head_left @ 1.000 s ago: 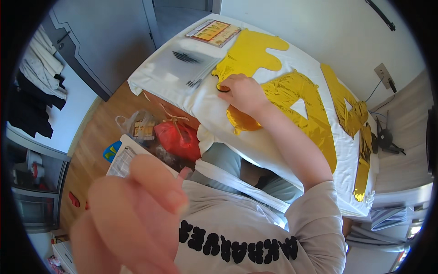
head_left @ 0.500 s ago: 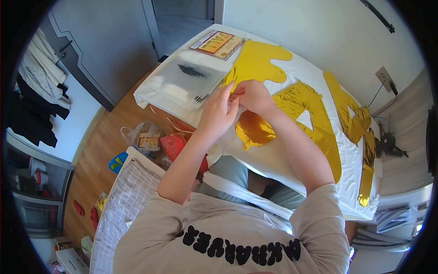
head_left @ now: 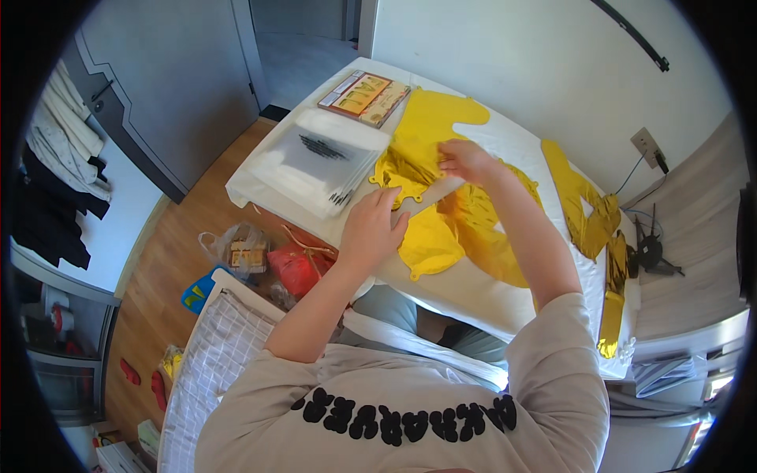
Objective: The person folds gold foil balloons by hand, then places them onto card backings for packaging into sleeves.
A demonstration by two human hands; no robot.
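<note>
Several flat gold foil letter balloons lie on a white-covered table. My left hand (head_left: 372, 227) is at the near edge of the first gold balloon (head_left: 426, 118), its thumb held apart from the fingers. The balloon's lower end, with small tabs, is crumpled beside those fingertips. Farther right, my right hand (head_left: 467, 162) hovers over the balloons with its fingers curled together. Whatever is in its fingertips is too small to make out. Below the hands, a second gold balloon (head_left: 430, 244) spreads toward the right, partly behind my right forearm.
A stack of clear plastic sleeves (head_left: 311, 158) and a flat printed package (head_left: 364, 98) occupy the table's left side. Another gold balloon (head_left: 579, 201) lies along the right edge near a black stand (head_left: 651, 251). A red bag (head_left: 298, 266) and a plastic bag (head_left: 246, 251) sit on the floor.
My hands were together at the first balloon's lower end and have parted. The right one moved right, the left one down slightly. The view has shifted a little.
</note>
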